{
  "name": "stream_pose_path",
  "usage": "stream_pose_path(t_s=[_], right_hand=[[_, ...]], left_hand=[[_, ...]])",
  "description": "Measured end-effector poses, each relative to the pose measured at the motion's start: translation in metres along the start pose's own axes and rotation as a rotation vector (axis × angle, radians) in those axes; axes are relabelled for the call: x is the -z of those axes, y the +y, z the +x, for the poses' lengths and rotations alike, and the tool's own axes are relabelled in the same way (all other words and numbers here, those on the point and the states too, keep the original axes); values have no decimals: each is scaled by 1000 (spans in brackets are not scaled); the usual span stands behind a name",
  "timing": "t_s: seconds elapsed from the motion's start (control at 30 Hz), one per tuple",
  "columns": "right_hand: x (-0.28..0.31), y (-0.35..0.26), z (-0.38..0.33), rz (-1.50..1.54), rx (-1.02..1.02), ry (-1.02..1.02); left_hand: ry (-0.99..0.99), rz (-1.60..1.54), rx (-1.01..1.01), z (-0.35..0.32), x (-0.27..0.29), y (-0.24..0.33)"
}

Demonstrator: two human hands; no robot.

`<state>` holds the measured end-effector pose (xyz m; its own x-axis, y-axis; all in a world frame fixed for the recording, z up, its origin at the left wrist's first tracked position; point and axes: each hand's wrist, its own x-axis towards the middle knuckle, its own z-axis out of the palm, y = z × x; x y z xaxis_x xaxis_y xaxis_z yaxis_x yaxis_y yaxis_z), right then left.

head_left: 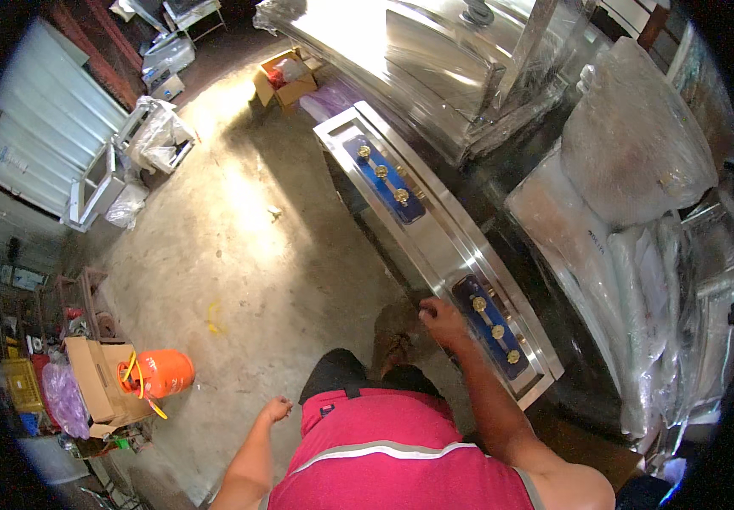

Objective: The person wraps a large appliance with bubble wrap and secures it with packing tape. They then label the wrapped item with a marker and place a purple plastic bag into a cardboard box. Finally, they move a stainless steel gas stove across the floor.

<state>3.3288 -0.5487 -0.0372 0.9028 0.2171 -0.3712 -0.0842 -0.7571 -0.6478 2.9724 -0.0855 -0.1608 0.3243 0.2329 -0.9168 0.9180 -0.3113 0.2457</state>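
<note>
A long stainless-steel stove body [443,240] lies to my right, slanting from far left to near right. Set into it are two blue panels, a far one [409,210] and a near one [466,291], each carrying a row of three brass-coloured burner fittings. My right hand [445,325] is beside the near panel, over the steel's left edge, with its fingers curled; whether anything small is in them does not show, nor whether it touches the steel. Low at my left side hangs my left hand [278,410], loosely closed, with nothing visible in it.
An orange gas cylinder [173,371] with a yellow hose stands left, against a cardboard box [93,378]. Plastic-wrapped goods [639,144] are piled at right. A wrapped steel unit [443,68] and an open carton [286,78] stand beyond. Metal frames [99,183] sit far left.
</note>
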Motion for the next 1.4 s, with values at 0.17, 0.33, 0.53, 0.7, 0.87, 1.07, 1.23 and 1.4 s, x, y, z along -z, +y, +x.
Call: stream_pose_path(t_s=[0.17, 0.33, 0.53, 0.7, 0.87, 1.07, 1.23, 1.4], right_hand=[[67, 34, 87, 195, -71, 464], [118, 89, 147, -16, -275, 595], [130, 156, 214, -199, -404, 360], [118, 221, 277, -243, -394, 199], [95, 265, 314, 302, -527, -34], [83, 280, 328, 321, -540, -112], [77, 300, 328, 185, -479, -151], [71, 330, 322, -498, -10, -314]], left_hand=[[119, 153, -161, 65, 48, 118], [51, -205, -415, 118, 67, 288], [-202, -54, -523, 126, 27, 459], [-292, -393, -599, 108, -28, 544], [-246, -557, -405, 128, -55, 582], [-329, -593, -402, 168, -58, 607], [-520, -760, -220, 180, -56, 627], [-594, -646, -190, 187, -64, 630]])
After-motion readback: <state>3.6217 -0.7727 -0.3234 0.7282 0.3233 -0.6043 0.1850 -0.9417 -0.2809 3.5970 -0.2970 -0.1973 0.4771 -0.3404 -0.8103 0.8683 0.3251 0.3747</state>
